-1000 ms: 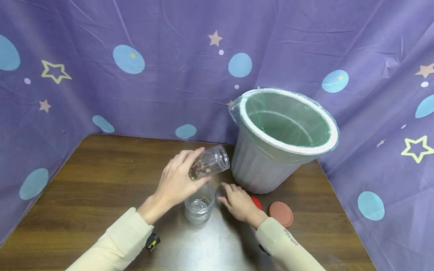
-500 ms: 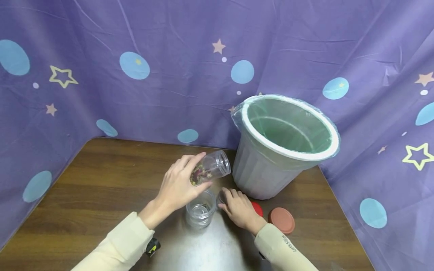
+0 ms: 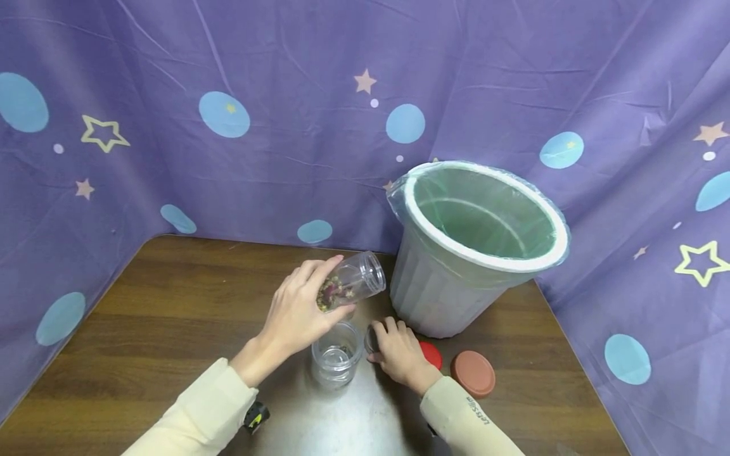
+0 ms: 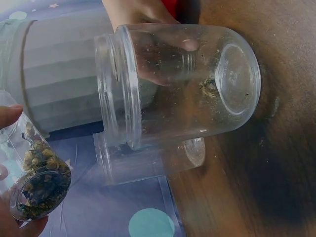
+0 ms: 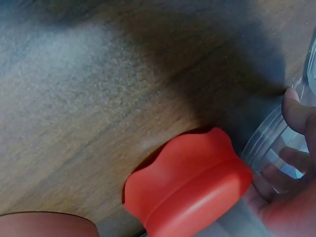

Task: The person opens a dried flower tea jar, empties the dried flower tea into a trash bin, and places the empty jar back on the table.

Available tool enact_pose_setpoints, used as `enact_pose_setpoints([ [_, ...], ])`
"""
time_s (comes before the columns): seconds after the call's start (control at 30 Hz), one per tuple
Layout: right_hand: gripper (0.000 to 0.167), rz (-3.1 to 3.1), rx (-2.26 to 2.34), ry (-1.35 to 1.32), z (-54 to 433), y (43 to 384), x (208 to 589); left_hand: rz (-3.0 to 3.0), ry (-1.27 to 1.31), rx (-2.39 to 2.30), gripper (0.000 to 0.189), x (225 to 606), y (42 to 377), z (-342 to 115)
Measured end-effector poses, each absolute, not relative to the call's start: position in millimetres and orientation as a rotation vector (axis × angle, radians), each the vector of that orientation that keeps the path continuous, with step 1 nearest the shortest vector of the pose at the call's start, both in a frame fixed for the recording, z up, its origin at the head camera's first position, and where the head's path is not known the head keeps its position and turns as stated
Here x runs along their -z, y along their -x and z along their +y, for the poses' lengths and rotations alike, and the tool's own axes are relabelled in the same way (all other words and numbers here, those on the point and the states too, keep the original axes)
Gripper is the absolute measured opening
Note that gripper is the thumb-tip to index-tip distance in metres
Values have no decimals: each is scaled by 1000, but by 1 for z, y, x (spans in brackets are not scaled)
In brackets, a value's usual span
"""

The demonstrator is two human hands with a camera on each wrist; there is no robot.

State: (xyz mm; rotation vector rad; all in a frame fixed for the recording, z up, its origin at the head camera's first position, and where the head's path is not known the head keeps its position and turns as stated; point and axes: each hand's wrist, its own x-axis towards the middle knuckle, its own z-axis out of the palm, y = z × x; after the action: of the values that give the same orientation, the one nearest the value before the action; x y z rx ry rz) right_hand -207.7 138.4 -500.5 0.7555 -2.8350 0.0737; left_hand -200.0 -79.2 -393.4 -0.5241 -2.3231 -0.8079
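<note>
My left hand (image 3: 296, 307) grips a clear jar (image 3: 362, 278) tilted to the right, its mouth uncovered. Dried flowers and buds (image 4: 42, 182) lie in its lower part. Below and in front of that hand, a wider clear jar (image 3: 336, 361) stands upright on the table, with a few dried bits at its bottom. A narrower clear jar (image 4: 133, 163) stands just behind it in the left wrist view. Beside the wide jar, my right hand (image 3: 402, 354) holds a low, clear round piece with a ridged rim (image 5: 264, 136) between thumb and fingers; its exact kind is unclear.
A red lid with a wavy edge (image 5: 190, 182) lies by my right hand. Farther right is a brownish-pink round lid (image 3: 473, 373). A grey bin (image 3: 433, 291) with a clear liner stands behind them, against the purple curtain (image 3: 274, 126). The wooden table (image 3: 171, 316) extends left.
The head view has shifted slightly. The left hand keeps the jar tilted at nearly the same place. My right hand has turned slightly, and more of the red lid shows.
</note>
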Motion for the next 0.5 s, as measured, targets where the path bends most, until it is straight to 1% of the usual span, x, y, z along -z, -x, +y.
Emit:
enact_pose_setpoints([
  [0.1, 58, -2855, -76, -760, 140, 207, 499, -2328, 522, 813, 81, 392, 200, -79],
  [0.5, 63, -2974, -105, -780, 142, 210, 493, -2342, 514, 820, 80, 390, 200, -82],
])
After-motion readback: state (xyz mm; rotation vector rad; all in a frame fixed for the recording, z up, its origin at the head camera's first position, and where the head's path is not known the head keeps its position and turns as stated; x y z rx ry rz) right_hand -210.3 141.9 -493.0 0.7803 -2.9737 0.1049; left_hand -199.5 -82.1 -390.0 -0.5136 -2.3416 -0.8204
